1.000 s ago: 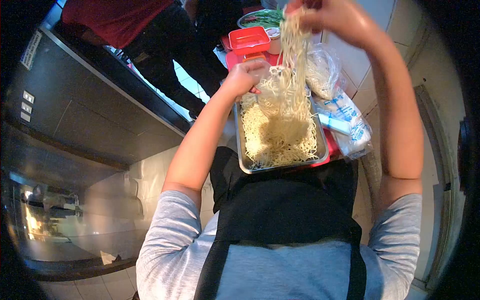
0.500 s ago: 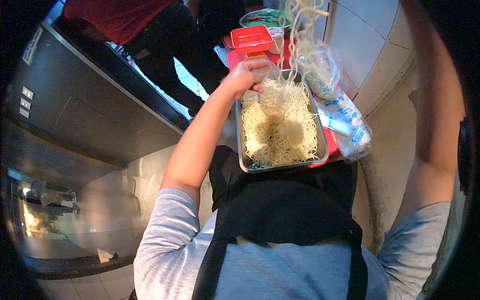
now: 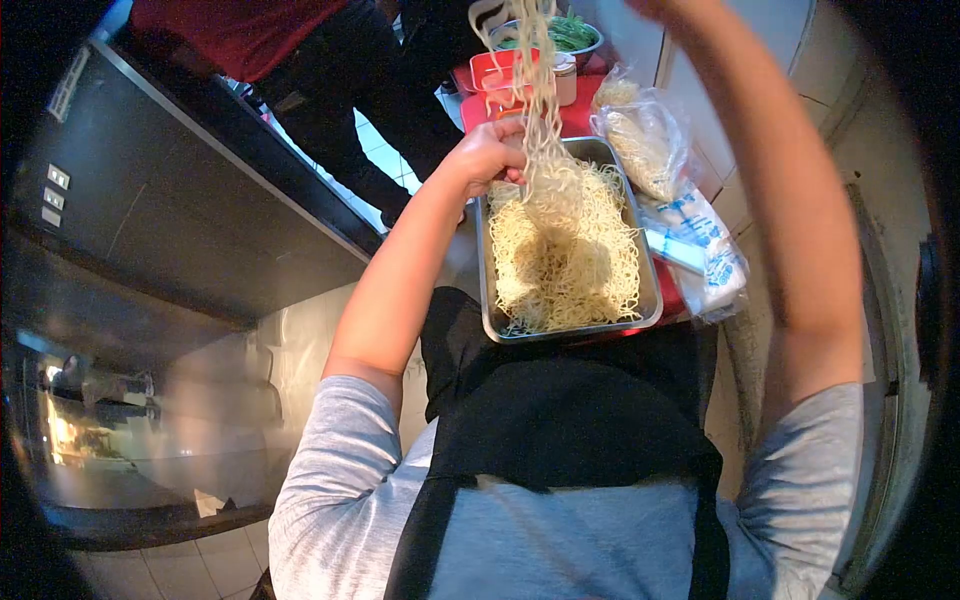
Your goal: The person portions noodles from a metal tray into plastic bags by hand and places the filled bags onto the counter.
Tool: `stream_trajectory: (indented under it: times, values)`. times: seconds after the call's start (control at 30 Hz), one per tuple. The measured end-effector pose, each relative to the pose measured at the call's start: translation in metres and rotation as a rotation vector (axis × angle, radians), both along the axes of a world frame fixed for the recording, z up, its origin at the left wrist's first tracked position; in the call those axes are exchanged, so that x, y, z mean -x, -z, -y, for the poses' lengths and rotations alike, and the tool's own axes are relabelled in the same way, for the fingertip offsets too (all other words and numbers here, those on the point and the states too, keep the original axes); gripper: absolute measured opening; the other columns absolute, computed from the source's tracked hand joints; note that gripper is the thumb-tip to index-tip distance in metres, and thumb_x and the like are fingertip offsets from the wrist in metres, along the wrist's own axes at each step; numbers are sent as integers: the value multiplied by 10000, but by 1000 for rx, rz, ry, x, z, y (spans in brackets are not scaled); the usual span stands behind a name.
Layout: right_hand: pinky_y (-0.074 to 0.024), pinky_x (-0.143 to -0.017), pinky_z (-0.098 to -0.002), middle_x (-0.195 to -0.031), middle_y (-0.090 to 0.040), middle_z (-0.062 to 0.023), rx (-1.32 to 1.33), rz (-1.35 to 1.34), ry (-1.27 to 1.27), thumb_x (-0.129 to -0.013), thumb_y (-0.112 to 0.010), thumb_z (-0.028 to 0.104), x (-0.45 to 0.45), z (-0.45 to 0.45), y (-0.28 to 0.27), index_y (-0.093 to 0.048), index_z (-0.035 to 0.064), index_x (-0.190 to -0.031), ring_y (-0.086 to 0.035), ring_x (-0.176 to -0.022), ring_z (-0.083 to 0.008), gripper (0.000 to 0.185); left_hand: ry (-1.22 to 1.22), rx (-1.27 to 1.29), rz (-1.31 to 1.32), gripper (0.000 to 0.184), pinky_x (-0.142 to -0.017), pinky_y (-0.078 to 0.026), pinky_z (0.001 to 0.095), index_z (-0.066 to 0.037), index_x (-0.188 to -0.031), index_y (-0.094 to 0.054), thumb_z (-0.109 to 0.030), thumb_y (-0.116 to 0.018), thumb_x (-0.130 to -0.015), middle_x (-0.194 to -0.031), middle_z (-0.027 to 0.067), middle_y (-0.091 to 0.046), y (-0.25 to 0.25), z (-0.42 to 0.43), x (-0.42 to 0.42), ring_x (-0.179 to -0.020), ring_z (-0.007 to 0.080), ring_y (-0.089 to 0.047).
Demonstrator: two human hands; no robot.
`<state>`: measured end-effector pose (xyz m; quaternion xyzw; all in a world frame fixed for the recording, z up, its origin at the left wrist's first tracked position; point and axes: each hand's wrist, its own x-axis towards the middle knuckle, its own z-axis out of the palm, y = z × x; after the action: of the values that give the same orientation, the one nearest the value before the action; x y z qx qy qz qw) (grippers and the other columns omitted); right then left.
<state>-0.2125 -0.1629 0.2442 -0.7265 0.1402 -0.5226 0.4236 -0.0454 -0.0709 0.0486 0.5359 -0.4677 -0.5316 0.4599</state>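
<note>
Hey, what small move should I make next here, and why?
Probably lower the dangling noodles into the clear bag: your left hand seems to pinch it over the tray, and the strands hang down over it.

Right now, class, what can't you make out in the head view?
In the head view:
Right hand: mostly cut off by the top edge; its grip is unseen.
Metal tray: its floor is hidden under the noodles.
Red container: partly hidden behind hanging noodles.
Blue print: too blurred to read.
Person in red: head cut off by the top edge.
</note>
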Motion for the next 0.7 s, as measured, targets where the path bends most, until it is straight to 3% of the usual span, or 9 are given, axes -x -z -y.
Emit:
stream_trajectory:
  times: [0.1, 0.13, 0.17, 0.2, 0.3, 0.43, 0.53, 0.57, 0.7]
  values:
    - [-497, -583, -284, -737, -634, -66, 122, -32, 150, -768, -670, 76, -10, 11, 92, -618, 34, -782, -602, -620, -148, 69, 3, -3, -55, 493, -457, -464, 213, 13, -1184, -553, 116, -572, -703, -706, 38, -596, 6, 5, -4, -496, 91, -551]
    - [-502, -646, -330, -753, -666, -104, 41, -122, 158, -750, -692, 222, -10, 1, 121, -672, 59, -840, -629, -664, -159, 187, 8, -6, -76, 496, -458, -465, 216, 14, -1184, -553, 116, -576, -699, -712, 41, -600, 7, 6, -4, -500, 91, -554]
    - [-475, -612, -242, -784, -632, -23, -54, -194, 147, -813, -685, 191, -13, -3, 150, -635, 53, -865, -563, -667, -73, 156, -12, -11, -69, 524, -462, -466, 218, 13, -1209, -539, 113, -581, -697, -712, 41, -601, 7, 7, -3, -502, 96, -556]
    - [-488, -643, -261, -785, -636, -14, -84, -254, 225, -798, -698, 193, -18, -7, 178, -635, 40, -876, -570, -689, -87, 183, -33, -15, -62, 552, -465, -467, 221, 12, -1235, -526, 110, -586, -695, -713, 40, -603, 6, 7, -1, -503, 101, -557]
    - [-503, -723, -385, -844, -669, -176, -18, -331, 397, -731, -707, 256, -25, -25, 245, -659, 64, -856, -657, -797, -308, 235, -58, 54, 52, 597, -493, -485, 239, -7, -1268, -523, 71, -621, -684, -743, 61, -625, 3, 5, 3, -517, 114, -573]
    - [-489, -761, -390, -885, -683, -152, 399, -865, 121, -718, -685, 149, -28, -2, 263, -699, 64, -871, -649, -864, -299, 175, -59, 232, 750, 573, -537, -512, 263, -41, -1224, -587, -9, -679, -659, -809, 103, -657, -8, -5, 19, -564, 114, -604]
    - [-489, -773, -384, -871, -686, -144, 956, -1338, -184, -691, -677, 145, -31, 31, 236, -705, 59, -881, -648, -865, -298, 211, -98, 564, 981, 533, -533, -514, 273, -45, -1172, -625, -43, -692, -643, -840, 118, -662, 1, -6, 30, -578, 97, -610]
    - [-498, -757, -378, -864, -692, -120, 799, -1507, -134, -669, -674, 131, -34, 20, 216, -702, 34, -883, -655, -845, -265, 236, -56, 488, 853, 516, -514, -509, 273, -21, -1181, -609, -16, -653, -666, -840, 107, -659, -6, -8, 34, -573, 109, -609]
    - [-506, -722, -378, -850, -689, -124, 515, -1417, -105, -693, -682, 162, -18, -3, 131, -699, 35, -883, -653, -805, -257, 230, 22, 195, 527, 569, -480, -483, 238, -7, -1222, -577, 78, -591, -659, -858, 91, -660, -8, 2, 19, -583, 110, -598]
